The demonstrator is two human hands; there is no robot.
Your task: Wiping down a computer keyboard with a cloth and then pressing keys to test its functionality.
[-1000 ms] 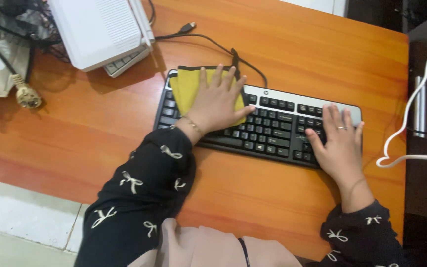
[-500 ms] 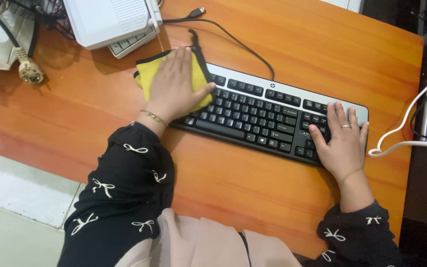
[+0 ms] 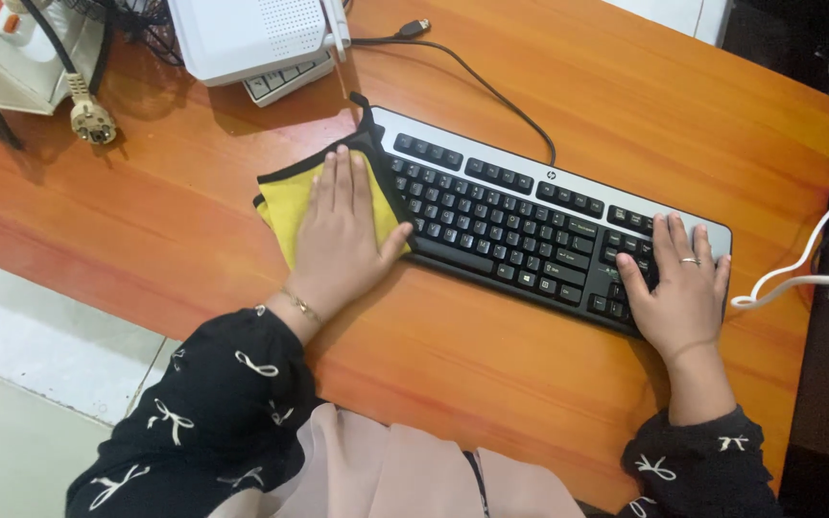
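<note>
A black and silver keyboard (image 3: 520,216) lies slanted on the orange wooden desk (image 3: 491,374). My left hand (image 3: 340,240) presses flat on a yellow cloth with black edging (image 3: 285,203), which rests on the desk against the keyboard's left end. My right hand (image 3: 681,288) lies flat on the keyboard's right end, fingers spread over the keys, a ring on one finger. The keyboard's black cable (image 3: 491,82) runs up to a loose plug near the desk's far edge.
A white box-shaped device (image 3: 247,34) sits on a second, pale keyboard (image 3: 285,79) at the back left. A power plug (image 3: 91,117) and dark cords lie at the far left. A white cable (image 3: 798,273) loops off the right edge. Tiled floor shows at lower left.
My left hand slid the yellow cloth leftward off the keyboard's left keys onto the desk beside it. My right hand stayed on the keyboard's right end.
</note>
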